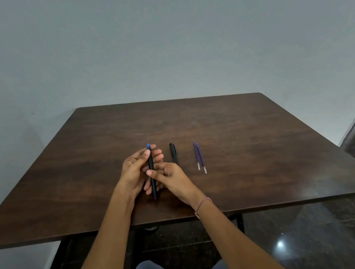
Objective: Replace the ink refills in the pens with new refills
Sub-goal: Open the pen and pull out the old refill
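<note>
1. Above the middle of a dark brown table (pixel 265 144), whose top is smooth, wood-grained and rounded at the corners, a slim pen (pixel 153 181) is held in both hands. It is a straight matt black stick with a bright blue tip at its far end.
2. A second pen (pixel 173 153), black and fitted with a clip, is laid flat on the table just right of the hands. Its near end is hidden behind the right hand.
3. Two refills (pixel 197 155) are laid side by side further right. They are thin blue-violet tubes with pale, clear near ends and fine points at the far ends.
4. The held pen is pointed away from the person. Its blue tip is shown just beyond the left fingertips, and its near end juts out below both hands.
5. The left hand (pixel 135 173) is turned palm towards the right. Its fingers are curled behind the upper part of the pen and its thumb is pressed on the front, so the pen is gripped there.
6. The right hand (pixel 173 176) is set lower on the barrel. Its thumb is laid across the middle of the pen and its fingers are curled beneath, so the same pen is gripped by it too.
7. Both forearms are stretched forward over the near table edge, and a thin chain bracelet (pixel 201 203) is worn on the right wrist.
8. A plain grey wall (pixel 157 33) is seen behind the table, and a glossy dark floor (pixel 324 227) below it.
</note>
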